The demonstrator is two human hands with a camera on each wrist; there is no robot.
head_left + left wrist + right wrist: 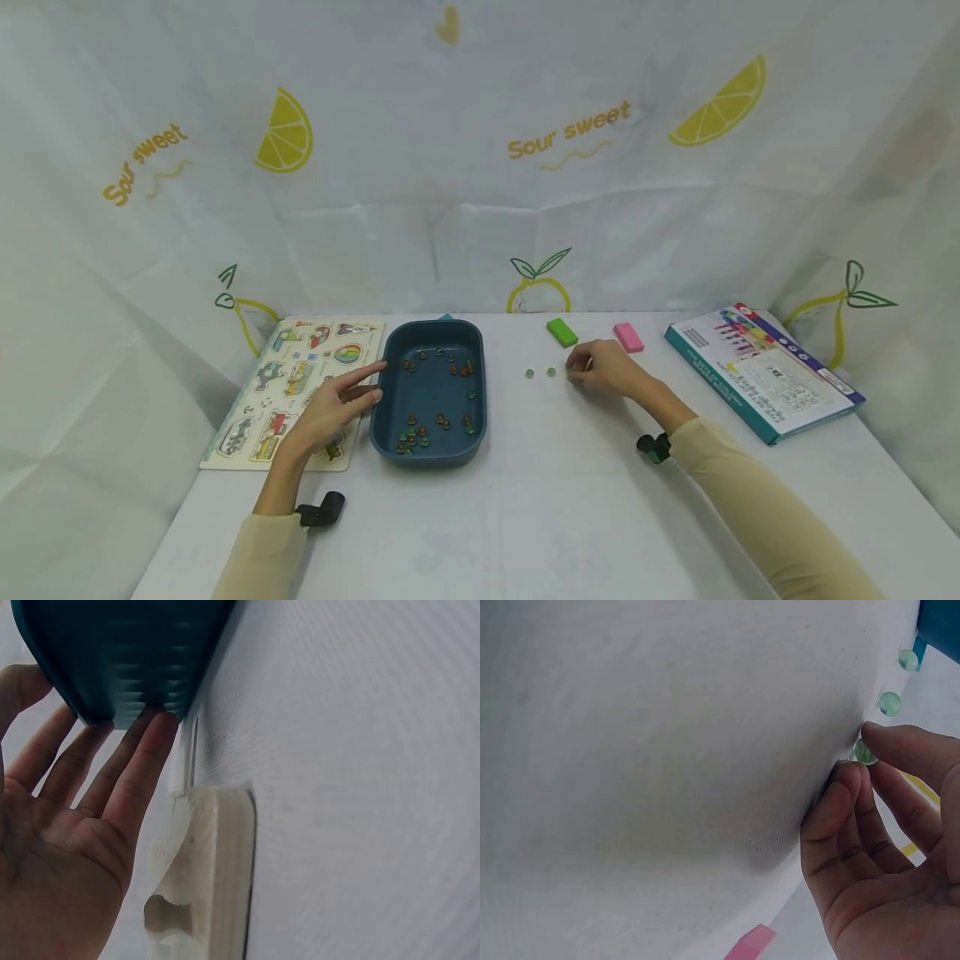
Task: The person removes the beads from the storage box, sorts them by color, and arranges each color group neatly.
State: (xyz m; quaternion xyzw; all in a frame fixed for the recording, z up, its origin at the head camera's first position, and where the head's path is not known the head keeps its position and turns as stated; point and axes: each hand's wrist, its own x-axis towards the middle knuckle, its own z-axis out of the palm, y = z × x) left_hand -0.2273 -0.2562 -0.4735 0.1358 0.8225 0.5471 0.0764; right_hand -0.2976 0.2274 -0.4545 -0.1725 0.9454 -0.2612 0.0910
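Note:
My left hand (327, 408) rests its fairly straight fingers against the near-left side of a blue tray (431, 392). In the left wrist view the fingertips touch the wall of the tray (142, 660). Red and green marbles (423, 432) lie scattered in the tray. Farther right, my right hand (611, 369) pinches a clear green marble (865, 753) between thumb and fingertips at the tabletop. Two similar marbles, a middle one (551, 372) and a left one (529, 373), lie in line with it, between that hand and the tray.
A wooden picture puzzle board (300, 375) lies under the left hand, beside the tray. Behind the right hand are a green block (562, 332) and a pink block (628, 337). A boxed set (765, 367) lies at the right. A printed white curtain (420, 167) hangs behind the table.

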